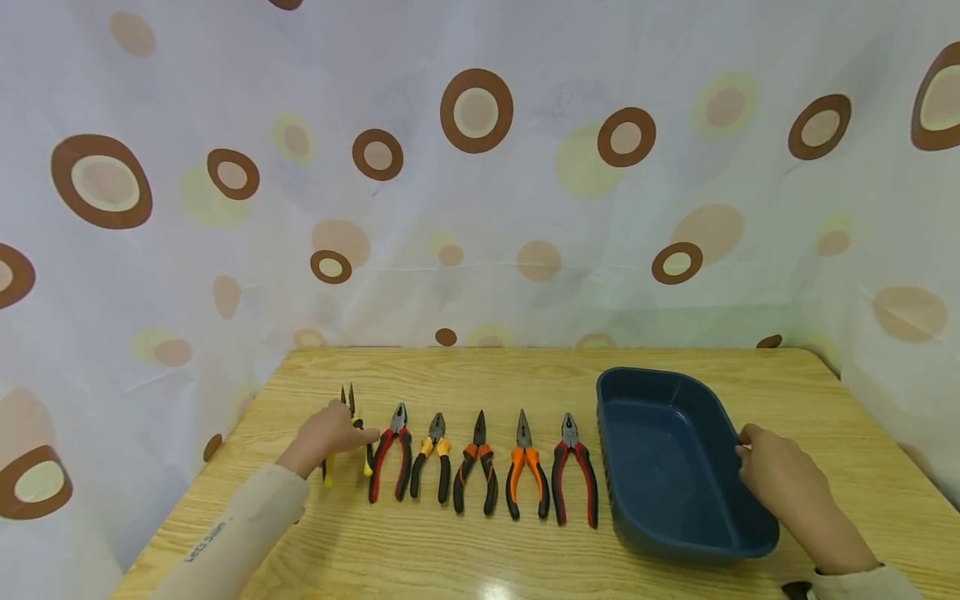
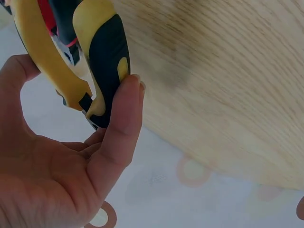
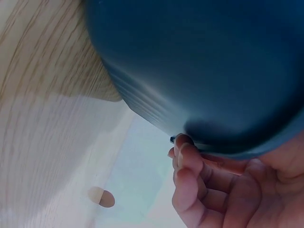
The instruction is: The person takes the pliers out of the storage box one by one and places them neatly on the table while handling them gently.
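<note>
My left hand (image 1: 328, 435) holds a pair of needle-nose pliers (image 1: 348, 400) at the left end of a row of pliers. In the left wrist view, the thumb and fingers pinch its yellow-and-black handles (image 2: 110, 61). Whether the pliers touch the table cannot be told. To their right lie red-and-black pliers (image 1: 381, 458), with part of them showing behind the held handles in the left wrist view. At the right, my right hand (image 1: 783, 475) grips the right rim of a dark blue plastic basin (image 1: 660, 442). Its fingertips (image 3: 183, 142) curl over that rim in the right wrist view.
Right of the red-and-black pair lie yellow-and-black pliers (image 1: 431, 458), two orange-and-black pairs (image 1: 476, 467) (image 1: 527, 471) and another red-and-black pair (image 1: 574, 471) beside the basin. All rest on a wooden table (image 1: 420, 550). A patterned curtain (image 1: 480, 208) hangs behind.
</note>
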{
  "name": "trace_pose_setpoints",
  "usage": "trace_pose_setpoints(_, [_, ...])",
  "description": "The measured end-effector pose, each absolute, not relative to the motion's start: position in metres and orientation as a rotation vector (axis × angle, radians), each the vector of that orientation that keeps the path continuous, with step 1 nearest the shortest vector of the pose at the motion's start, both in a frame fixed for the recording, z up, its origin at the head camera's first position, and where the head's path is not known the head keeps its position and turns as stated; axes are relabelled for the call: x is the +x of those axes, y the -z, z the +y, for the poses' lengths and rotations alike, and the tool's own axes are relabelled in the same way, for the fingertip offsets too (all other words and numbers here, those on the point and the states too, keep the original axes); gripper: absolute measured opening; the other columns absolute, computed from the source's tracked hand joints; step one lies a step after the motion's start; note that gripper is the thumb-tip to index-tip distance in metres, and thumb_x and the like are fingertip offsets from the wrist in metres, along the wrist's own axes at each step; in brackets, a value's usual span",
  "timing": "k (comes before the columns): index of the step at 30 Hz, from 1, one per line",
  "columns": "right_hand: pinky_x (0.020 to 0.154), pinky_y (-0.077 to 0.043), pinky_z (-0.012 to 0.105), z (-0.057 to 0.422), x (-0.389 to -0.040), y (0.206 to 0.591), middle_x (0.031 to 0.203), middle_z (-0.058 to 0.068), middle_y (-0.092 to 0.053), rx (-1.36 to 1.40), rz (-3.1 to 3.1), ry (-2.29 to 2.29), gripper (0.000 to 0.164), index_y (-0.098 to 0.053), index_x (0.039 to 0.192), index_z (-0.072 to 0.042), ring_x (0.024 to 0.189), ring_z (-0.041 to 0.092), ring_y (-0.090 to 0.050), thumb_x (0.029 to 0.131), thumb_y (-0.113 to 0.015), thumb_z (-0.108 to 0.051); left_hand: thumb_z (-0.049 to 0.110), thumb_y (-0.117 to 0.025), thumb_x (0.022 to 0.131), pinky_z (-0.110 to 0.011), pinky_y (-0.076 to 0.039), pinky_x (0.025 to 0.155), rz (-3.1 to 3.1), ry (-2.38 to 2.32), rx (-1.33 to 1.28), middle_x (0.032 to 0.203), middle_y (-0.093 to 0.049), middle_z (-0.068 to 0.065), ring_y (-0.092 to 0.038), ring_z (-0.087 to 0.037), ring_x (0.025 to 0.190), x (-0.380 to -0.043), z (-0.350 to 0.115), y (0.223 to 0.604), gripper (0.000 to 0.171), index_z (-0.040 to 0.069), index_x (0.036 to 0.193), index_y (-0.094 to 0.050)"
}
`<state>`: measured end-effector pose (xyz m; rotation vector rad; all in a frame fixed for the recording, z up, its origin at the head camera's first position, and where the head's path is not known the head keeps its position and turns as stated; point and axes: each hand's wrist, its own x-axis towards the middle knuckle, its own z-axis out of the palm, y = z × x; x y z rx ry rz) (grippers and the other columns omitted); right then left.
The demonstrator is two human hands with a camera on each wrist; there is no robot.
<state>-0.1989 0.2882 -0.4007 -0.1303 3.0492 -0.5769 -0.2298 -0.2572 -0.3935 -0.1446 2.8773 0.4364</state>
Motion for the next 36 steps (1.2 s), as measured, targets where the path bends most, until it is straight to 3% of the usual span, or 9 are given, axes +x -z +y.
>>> trace_pose_setpoints(6, [0.054, -0.047, 0.042, 0.287, -0.199, 0.400, 0.090, 0.030, -0.063, -0.130, 3.052, 0.583, 0.026, -0.052, 0.109, 0.020, 0.068, 0.029, -0.061, 0.094, -0.051, -0.002, 0.044, -0.064, 0.087, -0.035, -0.039, 0.056, 2.866, -0.375, -0.190, 0.112, -0.057, -0.029, -0.053, -0.024, 0.068, -0.231, -0.261, 0.399, 0.085, -0.024, 0.130, -0.034])
trace_pose_setpoints(13, [0.053, -0.046, 0.040, 0.285, -0.198, 0.400, 0.088, 0.029, -0.063, -0.123, 3.045, 0.584, 0.026, -0.052, 0.110, 0.019, 0.064, 0.025, -0.059, 0.095, -0.050, -0.002, 0.041, -0.067, 0.085, -0.032, -0.037, 0.054, 2.857, -0.377, -0.211, 0.090, -0.060, -0.017, -0.050, -0.021, 0.064, -0.231, -0.265, 0.409, 0.075, -0.020, 0.123, -0.043])
trace_pose_setpoints(20, [0.053, -0.046, 0.040, 0.283, -0.198, 0.400, 0.089, 0.030, -0.063, -0.122, 3.056, 0.577, 0.025, -0.053, 0.109, 0.018, 0.064, 0.025, -0.058, 0.094, -0.050, -0.002, 0.041, -0.067, 0.085, -0.034, -0.040, 0.058, 2.850, -0.323, -0.222, 0.102, -0.062, -0.021, -0.053, -0.023, 0.069, -0.230, -0.266, 0.411, 0.073, -0.018, 0.124, -0.046])
trace_pose_setpoints(27, [0.053, -0.045, 0.039, 0.283, -0.198, 0.399, 0.087, 0.027, -0.064, -0.127, 3.063, 0.571, 0.025, -0.053, 0.109, 0.018, 0.064, 0.024, -0.058, 0.094, -0.051, -0.002, 0.040, -0.069, 0.085, -0.029, -0.030, 0.053, 2.858, -0.348, -0.232, 0.073, -0.052, -0.007, -0.039, -0.016, 0.057, -0.231, -0.265, 0.413, 0.049, -0.005, 0.101, -0.056])
trace_pose_setpoints(36, [0.052, -0.044, 0.038, 0.281, -0.197, 0.398, 0.087, 0.028, -0.064, -0.130, 3.069, 0.572, 0.025, -0.053, 0.109, 0.018, 0.061, 0.023, -0.058, 0.095, -0.051, -0.002, 0.042, -0.069, 0.084, -0.031, -0.034, 0.056, 2.865, -0.316, -0.235, 0.083, -0.060, -0.011, -0.045, -0.019, 0.063, -0.234, -0.264, 0.413, 0.055, -0.007, 0.105, -0.057])
